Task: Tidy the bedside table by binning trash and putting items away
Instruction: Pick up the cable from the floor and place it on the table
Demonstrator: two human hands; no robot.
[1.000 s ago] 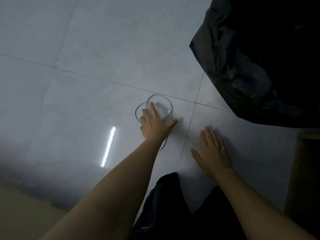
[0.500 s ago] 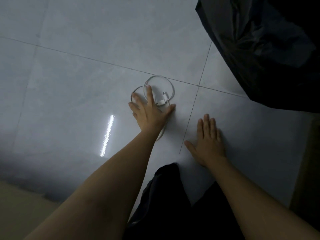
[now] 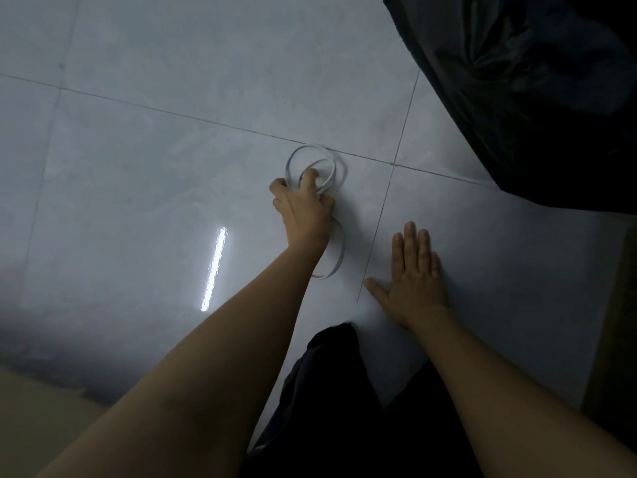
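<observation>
A coiled white cable (image 3: pixel 303 152) lies on the grey tiled floor (image 3: pixel 172 150), its loops spreading ahead of and behind my left hand. My left hand (image 3: pixel 303 208) is curled around the cable, fingers closed on the loops. My right hand (image 3: pixel 413 274) rests flat on the floor to the right, fingers together and extended, holding nothing. A black bin bag (image 3: pixel 537 91) fills the upper right corner, beyond and to the right of both hands.
Dark clothing on my legs (image 3: pixel 337 408) shows at the bottom centre. A brown furniture edge (image 3: pixel 617 322) runs down the right side. A bright strip of reflected light (image 3: pixel 213 270) lies on the floor left of my arm.
My left hand has gone from lying spread over the cable to closing its fingers around the loops. The right hand stays flat on the floor.
</observation>
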